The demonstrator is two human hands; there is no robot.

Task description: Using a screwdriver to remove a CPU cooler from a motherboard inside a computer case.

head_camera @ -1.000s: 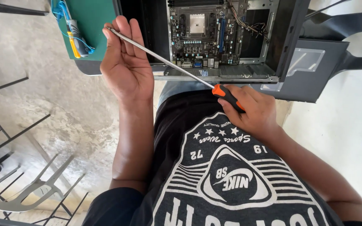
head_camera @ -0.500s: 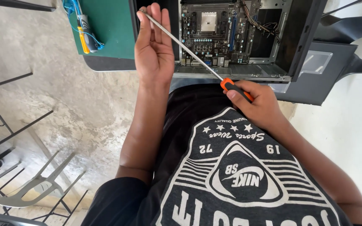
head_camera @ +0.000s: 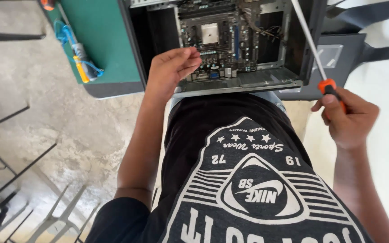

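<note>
Two bare hands work over one open computer case (head_camera: 293, 83). Nearest, the right hand (head_camera: 350, 119) is closed around one orange-handled screwdriver (head_camera: 314, 49), its shaft angled up past the case's right wall. Farther in, the left hand (head_camera: 172, 72), fingers loosely curled and holding nothing visible, rests at the motherboard's (head_camera: 230, 40) near-left edge. One green table (head_camera: 106, 40) carries blue-and-yellow tools (head_camera: 79, 63).
</note>
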